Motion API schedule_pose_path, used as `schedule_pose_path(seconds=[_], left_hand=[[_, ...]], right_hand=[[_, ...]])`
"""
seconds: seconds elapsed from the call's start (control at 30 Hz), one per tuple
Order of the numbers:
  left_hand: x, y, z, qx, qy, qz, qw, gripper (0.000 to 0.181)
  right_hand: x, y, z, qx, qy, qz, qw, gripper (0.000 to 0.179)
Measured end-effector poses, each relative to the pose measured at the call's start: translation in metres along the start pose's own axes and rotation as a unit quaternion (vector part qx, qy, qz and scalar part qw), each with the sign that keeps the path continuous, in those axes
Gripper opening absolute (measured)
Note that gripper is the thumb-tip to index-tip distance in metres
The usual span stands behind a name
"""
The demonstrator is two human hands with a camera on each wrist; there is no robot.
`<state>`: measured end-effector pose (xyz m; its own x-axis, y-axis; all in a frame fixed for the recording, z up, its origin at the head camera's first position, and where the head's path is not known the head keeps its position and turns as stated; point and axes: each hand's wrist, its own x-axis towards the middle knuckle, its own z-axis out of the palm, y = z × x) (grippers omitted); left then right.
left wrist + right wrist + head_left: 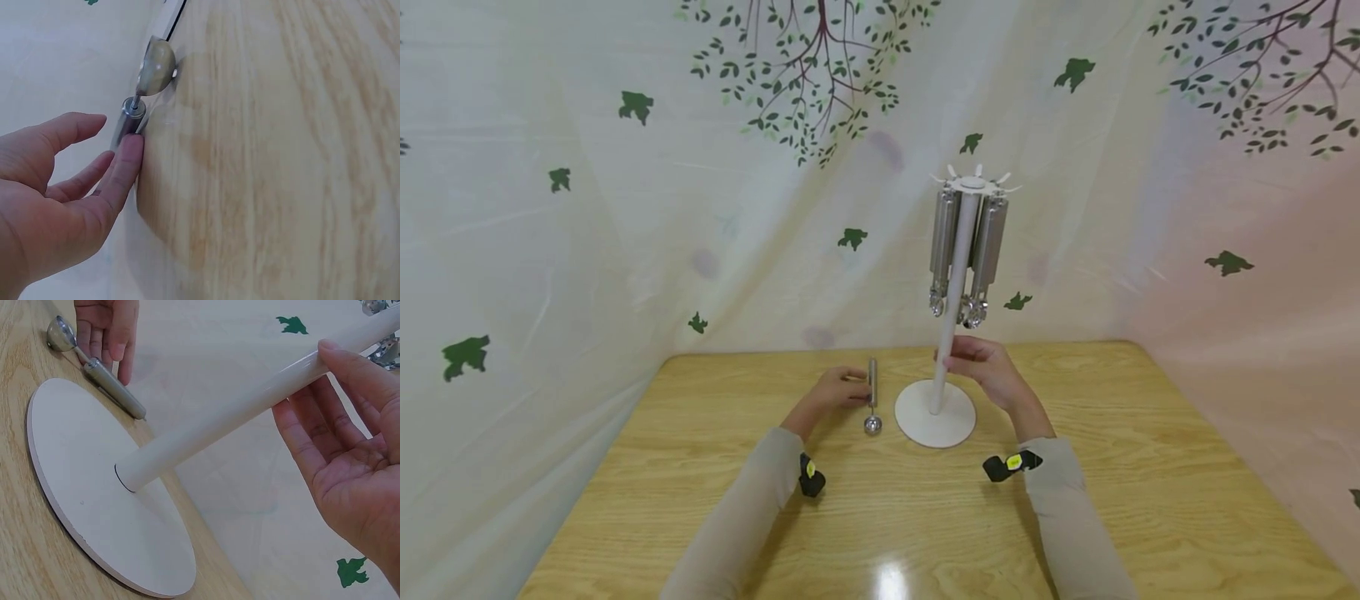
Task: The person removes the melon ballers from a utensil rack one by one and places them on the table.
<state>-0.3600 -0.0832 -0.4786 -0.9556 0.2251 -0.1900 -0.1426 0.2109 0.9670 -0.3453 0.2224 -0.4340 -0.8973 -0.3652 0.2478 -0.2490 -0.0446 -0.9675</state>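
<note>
A silver ice cream scoop (872, 385) with a thick round handle lies on the table. Beside it is my left hand (835, 390); in the left wrist view its fingertips (130, 150) touch the scoop's handle, while the thumb stays apart from it. My right hand (992, 371) holds the white pole (219, 419) of a stand between thumb and fingers, low on the pole. Several similar silver utensils (988, 246) hang from the hooked top (973, 185) of this stand, bowls downward. The stand's round white base (917, 425) sits on the table, right of the scoop.
The wooden table (880, 508) ends at a back edge just behind the scoop and stand. A pale curtain (760, 250) printed with leaves and branches hangs behind and at both sides. Black wrist cameras (811, 477) sit on both sleeves.
</note>
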Motion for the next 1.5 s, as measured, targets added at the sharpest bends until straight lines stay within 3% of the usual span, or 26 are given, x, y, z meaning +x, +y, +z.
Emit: schedule_pose_path(seconds=[0.17,0.27,0.37,0.47,0.67,0.83,1.1,1.27,1.5], left_hand=[[-0.003,0.003,-0.007,0.016,-0.035,0.007,0.9992,0.047],[-0.006,0.008,-0.008,0.019,-0.039,0.011,0.9990,0.048],[-0.011,0.019,-0.008,0.021,-0.040,0.036,0.9984,0.050],[-0.016,0.037,-0.007,0.019,-0.044,0.078,0.9958,0.051],[-0.027,0.089,0.004,-0.021,-0.028,0.167,0.9854,0.052],[-0.041,0.137,0.015,-0.067,-0.015,0.252,0.9653,0.050],[-0.065,0.196,0.034,-0.075,-0.014,0.384,0.9202,0.052],[-0.068,0.214,0.044,-0.073,-0.020,0.433,0.8984,0.054],[-0.060,0.219,0.051,-0.066,-0.026,0.448,0.8910,0.056]], right_hand=[[0.001,0.002,-0.001,0.006,-0.007,-0.006,0.9999,0.037],[0.001,0.003,-0.002,0.010,-0.010,-0.007,0.9999,0.034],[0.000,0.002,-0.002,0.009,-0.011,-0.005,0.9999,0.031],[0.000,0.001,-0.002,0.004,-0.013,-0.007,0.9999,0.033],[0.000,0.002,-0.002,0.006,-0.011,-0.005,0.9999,0.038],[0.001,0.003,-0.003,0.003,-0.009,0.001,1.0000,0.042],[0.002,0.002,-0.003,0.007,-0.011,0.001,0.9999,0.040],[0.001,0.002,-0.002,0.021,-0.006,0.005,0.9998,0.030],[0.001,0.003,-0.002,0.024,-0.006,0.007,0.9997,0.027]])
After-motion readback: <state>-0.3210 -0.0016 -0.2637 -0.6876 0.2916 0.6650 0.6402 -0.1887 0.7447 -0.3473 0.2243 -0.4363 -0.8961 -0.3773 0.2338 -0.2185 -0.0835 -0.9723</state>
